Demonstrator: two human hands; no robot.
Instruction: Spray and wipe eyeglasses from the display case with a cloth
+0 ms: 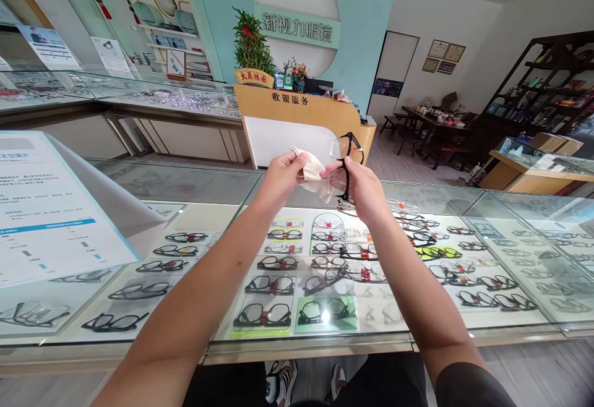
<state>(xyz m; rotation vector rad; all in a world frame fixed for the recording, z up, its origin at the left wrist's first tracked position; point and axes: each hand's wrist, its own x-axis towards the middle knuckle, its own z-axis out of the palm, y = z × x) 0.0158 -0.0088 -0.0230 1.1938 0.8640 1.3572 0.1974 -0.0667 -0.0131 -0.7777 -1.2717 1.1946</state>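
While left fingers (pixel 297 162) pinch cloth (pixel 312 168), right (pixel 353 169) grip glasses (pixel 338 180).

Bright, soft light fills the room from a source out of view, and a small white glare burns through the glass tabletop (pixel 306 349) onto the green card (pixel 327 326) lying under it, with faint reflections spread over the panes. Far to the right of the tabletop, the dark shelves (pixel 533 88) sink into shadow. The held eyeglasses (pixel 340 182) above the tabletop look fairly crisp, while wide-angle distortion stretches its outer ends and fine print on the sheet (pixel 51 209) at its left blurs.
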